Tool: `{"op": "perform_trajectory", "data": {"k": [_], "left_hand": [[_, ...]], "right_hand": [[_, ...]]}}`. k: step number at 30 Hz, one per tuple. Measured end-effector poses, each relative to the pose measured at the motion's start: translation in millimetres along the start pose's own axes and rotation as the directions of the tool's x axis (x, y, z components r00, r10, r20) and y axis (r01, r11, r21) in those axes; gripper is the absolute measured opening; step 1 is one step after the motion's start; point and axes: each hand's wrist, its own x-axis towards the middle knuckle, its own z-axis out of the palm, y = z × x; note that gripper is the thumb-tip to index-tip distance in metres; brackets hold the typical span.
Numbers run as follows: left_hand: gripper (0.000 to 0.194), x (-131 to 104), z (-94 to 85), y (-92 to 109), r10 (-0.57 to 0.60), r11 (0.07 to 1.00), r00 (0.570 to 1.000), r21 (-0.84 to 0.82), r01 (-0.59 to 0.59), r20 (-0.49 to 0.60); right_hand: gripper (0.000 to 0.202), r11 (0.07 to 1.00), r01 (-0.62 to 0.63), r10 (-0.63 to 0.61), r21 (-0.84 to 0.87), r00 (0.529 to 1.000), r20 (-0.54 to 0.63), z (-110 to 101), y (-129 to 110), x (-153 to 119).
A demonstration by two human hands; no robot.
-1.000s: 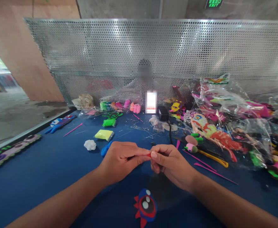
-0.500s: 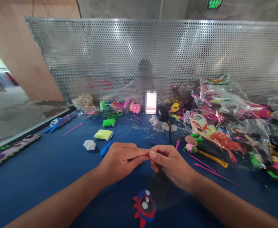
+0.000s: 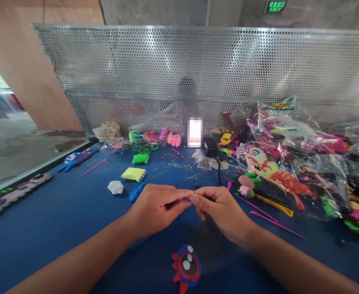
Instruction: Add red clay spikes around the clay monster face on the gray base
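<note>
Fingertips shifted slightly left | left hand (image 3: 154, 206) and right hand (image 3: 220, 208) both pinching red clay bit (image 3: 184, 199), forearms converging

Only a sliver of the red bit (image 3: 183, 199) shows between the fingertips of the left hand (image 3: 154, 206) and right hand (image 3: 220, 208); its shape cannot be told. The bags (image 3: 304, 163) run off the right edge. The card (image 3: 195, 132) is blurred.
</note>
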Motion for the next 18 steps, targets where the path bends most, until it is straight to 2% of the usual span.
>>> {"op": "perform_trajectory", "data": {"k": [7,12,18], "left_hand": [[0.017,2.2,-1.2,0.7,-0.008,0.999,1.000,-0.036,0.008,-0.007],[0.013,4.6,-3.4,5.1,-0.092,0.989,0.996,-0.113,0.091,-0.001],[0.014,6.2,-4.7,7.8,-0.163,0.965,0.986,-0.205,0.166,0.033]], "right_hand": [[0.029,0.999,-0.014,0.014,0.040,1.000,0.010,-1.8,7.2,2.3],[0.026,0.980,-0.020,0.006,0.199,0.997,0.071,-2.4,9.7,1.0],[0.020,0.959,-0.045,0.014,0.281,0.994,0.111,-3.4,9.9,0.8]]}}
